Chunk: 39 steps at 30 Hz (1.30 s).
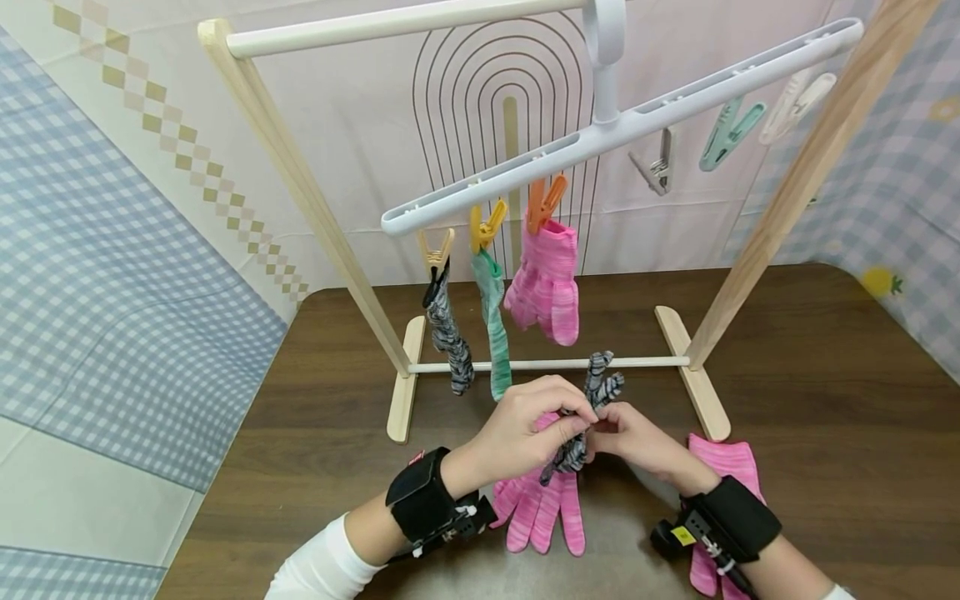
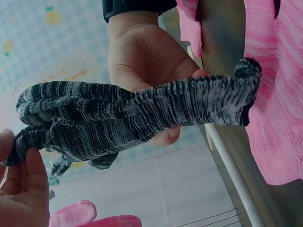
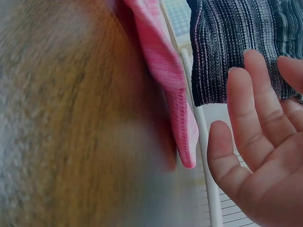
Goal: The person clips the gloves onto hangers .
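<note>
Between both hands is a black-and-grey striped knit glove point(image 2: 109, 118), held off the table. My left hand point(image 1: 528, 425) pinches one of its fingertips between thumb and finger, as the left wrist view shows. My right hand point(image 1: 637, 442) holds the glove farther along, near the cuff; some of its fingers lie straight point(image 3: 244, 113) beside the cloth in the right wrist view. Below the hands a pink glove point(image 1: 538, 517) lies on the table, fingers toward me. Another pink glove point(image 1: 723, 458) lies partly hidden under my right wrist.
A wooden rack point(image 1: 300, 192) carries a tilted white hanger point(image 1: 525, 171). Clipped along its lower left side hang a black-and-grey knit piece point(image 1: 446, 325), a green one point(image 1: 491, 308) and a pink glove point(image 1: 551, 275). Silver point(image 1: 660, 167), mint point(image 1: 731, 133) and white point(image 1: 798, 104) clips hang at right.
</note>
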Each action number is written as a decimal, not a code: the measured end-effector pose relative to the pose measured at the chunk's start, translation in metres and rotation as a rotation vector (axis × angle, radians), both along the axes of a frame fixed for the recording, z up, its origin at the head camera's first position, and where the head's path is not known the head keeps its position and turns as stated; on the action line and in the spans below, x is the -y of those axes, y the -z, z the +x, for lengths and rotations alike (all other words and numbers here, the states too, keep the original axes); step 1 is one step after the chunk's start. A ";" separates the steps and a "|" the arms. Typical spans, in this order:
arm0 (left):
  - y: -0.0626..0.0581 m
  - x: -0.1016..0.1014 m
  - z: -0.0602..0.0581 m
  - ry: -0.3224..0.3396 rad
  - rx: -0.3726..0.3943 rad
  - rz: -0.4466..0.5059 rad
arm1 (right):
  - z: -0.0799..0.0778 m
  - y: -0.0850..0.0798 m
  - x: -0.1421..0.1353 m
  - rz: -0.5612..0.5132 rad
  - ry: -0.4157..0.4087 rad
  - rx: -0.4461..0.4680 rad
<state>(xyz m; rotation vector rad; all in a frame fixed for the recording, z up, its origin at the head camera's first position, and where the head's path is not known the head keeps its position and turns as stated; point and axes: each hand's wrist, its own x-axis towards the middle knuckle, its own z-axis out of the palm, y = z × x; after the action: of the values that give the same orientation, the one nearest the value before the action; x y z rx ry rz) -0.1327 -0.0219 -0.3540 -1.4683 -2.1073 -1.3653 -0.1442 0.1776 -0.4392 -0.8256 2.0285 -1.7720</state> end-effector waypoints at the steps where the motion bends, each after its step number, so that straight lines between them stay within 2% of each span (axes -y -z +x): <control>1: 0.000 0.000 0.000 -0.001 0.003 -0.001 | 0.000 0.000 0.000 -0.005 0.001 0.011; 7: 0.002 0.001 0.000 0.009 0.008 0.007 | 0.000 -0.003 -0.003 -0.064 0.037 0.053; 13: 0.004 0.004 0.001 0.037 0.017 0.015 | 0.001 -0.008 -0.009 -0.066 0.110 -0.005; 19: 0.009 0.008 0.001 0.055 0.009 -0.040 | 0.000 -0.011 -0.016 -0.132 0.127 -0.009; 21: 0.010 0.008 0.000 0.063 0.006 -0.060 | 0.000 -0.013 -0.017 -0.128 0.159 -0.001; 24: 0.014 0.010 0.000 0.079 0.020 -0.090 | 0.000 -0.017 -0.018 -0.061 0.249 -0.001; 26: 0.017 0.010 -0.001 0.084 0.037 -0.117 | 0.001 -0.017 -0.018 -0.087 0.280 0.016; 32: 0.025 0.010 0.000 0.056 0.093 -0.194 | 0.001 -0.015 -0.020 -0.119 0.338 -0.012; 34: 0.027 0.009 -0.001 0.040 0.092 -0.214 | 0.001 -0.016 -0.020 -0.116 0.358 -0.016; 39: 0.030 0.008 -0.004 -0.010 0.093 -0.234 | 0.001 -0.022 -0.023 -0.197 0.362 -0.010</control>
<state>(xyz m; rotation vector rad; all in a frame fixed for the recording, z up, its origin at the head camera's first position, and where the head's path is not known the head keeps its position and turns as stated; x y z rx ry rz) -0.1369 -0.0303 -0.3837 -1.5012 -2.3998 -1.2405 -0.1429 0.2004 -0.4176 -0.5427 2.1403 -2.1934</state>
